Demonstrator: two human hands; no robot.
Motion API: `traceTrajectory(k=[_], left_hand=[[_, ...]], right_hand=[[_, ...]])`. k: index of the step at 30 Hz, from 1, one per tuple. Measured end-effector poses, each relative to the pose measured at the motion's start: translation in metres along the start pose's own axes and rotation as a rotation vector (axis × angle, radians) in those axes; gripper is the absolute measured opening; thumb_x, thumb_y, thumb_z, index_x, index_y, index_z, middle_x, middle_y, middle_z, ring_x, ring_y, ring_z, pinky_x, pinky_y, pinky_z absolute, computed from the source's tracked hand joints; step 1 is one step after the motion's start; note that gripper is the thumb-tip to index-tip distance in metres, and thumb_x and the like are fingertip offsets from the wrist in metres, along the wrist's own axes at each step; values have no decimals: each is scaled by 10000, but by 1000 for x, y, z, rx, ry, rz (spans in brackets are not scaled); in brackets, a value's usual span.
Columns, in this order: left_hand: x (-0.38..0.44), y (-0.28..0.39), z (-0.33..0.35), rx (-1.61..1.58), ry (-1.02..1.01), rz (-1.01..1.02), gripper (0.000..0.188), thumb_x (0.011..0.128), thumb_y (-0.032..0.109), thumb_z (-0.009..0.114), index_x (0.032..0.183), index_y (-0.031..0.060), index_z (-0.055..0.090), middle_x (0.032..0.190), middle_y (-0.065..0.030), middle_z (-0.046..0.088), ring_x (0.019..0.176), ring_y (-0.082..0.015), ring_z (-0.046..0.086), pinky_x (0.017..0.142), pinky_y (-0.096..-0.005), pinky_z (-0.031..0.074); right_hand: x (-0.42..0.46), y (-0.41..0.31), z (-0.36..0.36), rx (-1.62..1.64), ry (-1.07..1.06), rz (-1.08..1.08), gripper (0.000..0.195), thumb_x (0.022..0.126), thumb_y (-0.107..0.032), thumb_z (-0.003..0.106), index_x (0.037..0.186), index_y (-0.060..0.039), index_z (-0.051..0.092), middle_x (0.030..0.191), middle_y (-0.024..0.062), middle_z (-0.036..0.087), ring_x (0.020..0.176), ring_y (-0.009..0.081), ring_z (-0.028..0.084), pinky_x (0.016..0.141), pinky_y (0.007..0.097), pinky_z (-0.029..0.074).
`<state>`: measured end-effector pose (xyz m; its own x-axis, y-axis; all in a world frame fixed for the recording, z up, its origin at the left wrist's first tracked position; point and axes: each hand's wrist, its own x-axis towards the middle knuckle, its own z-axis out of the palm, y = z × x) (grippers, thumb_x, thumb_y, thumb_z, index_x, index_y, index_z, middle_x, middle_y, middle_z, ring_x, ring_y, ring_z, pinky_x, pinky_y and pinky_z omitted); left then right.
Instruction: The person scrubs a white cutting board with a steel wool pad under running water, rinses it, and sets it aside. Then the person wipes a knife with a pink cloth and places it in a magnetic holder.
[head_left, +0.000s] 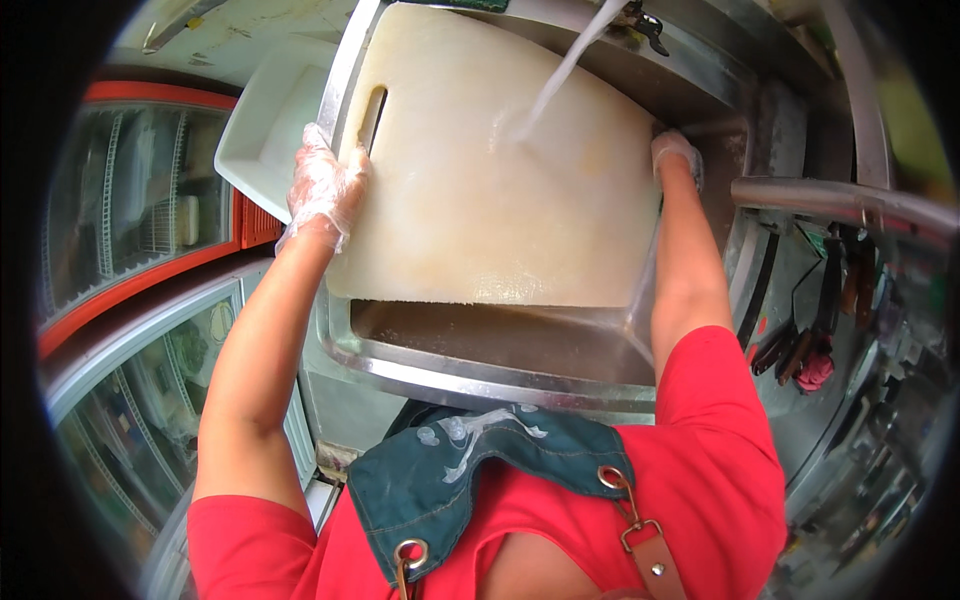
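Observation:
A large off-white cutting board (480, 195) with a slot handle lies over a stainless-steel sink (487, 341), its left side at the sink's rim. Water (568, 71) streams down from above and strikes the board's upper middle. In a clear plastic glove, my left hand (328, 187) grips the left edge just below the slot, thumb on top. My right hand (679, 156), also gloved, holds the right edge inside the basin; its fingers are mostly hidden. The board's surface looks wet and shiny near its front edge.
Left of the sink sits a white plastic tub (262, 142). Farther left are a red-framed glass-door cooler (142, 180) and a white-framed one (150, 405). A metal pipe (840, 199) juts in at right, above several hanging dark-handled utensils (806, 322). A black tap lever (651, 30) is at the back.

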<state>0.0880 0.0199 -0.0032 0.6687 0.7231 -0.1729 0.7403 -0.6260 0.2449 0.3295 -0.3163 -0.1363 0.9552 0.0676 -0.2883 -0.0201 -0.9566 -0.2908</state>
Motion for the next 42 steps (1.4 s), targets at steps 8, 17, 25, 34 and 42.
traceTrajectory(k=[8,17,25,34,42], left_hand=[[1,-6,0,-38,-6,20,736,824,425,503,1377,-11,289,1269,-261,458,1129,-396,509,977,-408,391],[-3,-2,-2,-10,-13,11,722,826,416,500,1371,-9,292,1267,-261,457,1141,-399,496,988,-414,377],[-1,-5,0,29,33,47,723,828,428,498,1359,-22,306,1274,-268,448,1135,-403,499,986,-415,379],[-2,12,-9,-70,-70,5,593,816,405,509,1256,24,396,1225,-253,494,1124,-401,506,976,-420,388],[-6,4,-16,-45,-94,-73,692,833,397,518,1375,17,315,1284,-225,476,1148,-365,500,980,-391,380]], right_hand=[[31,29,14,-388,-162,-152,448,867,-244,502,1272,-52,514,1383,124,425,1254,272,429,1043,344,352],[9,-53,10,-129,-129,-77,468,882,-245,506,1332,-129,448,1369,116,443,1268,297,409,1042,391,359],[18,16,3,-125,59,-47,362,916,-234,414,1242,-115,517,1285,137,515,1191,298,487,992,380,411],[6,47,15,-682,-324,-10,303,923,-146,439,1164,-69,606,1320,107,501,1196,289,501,924,436,474],[-123,72,16,-665,-616,101,376,919,-131,343,1217,-62,561,1315,174,480,1204,333,481,954,434,437]])
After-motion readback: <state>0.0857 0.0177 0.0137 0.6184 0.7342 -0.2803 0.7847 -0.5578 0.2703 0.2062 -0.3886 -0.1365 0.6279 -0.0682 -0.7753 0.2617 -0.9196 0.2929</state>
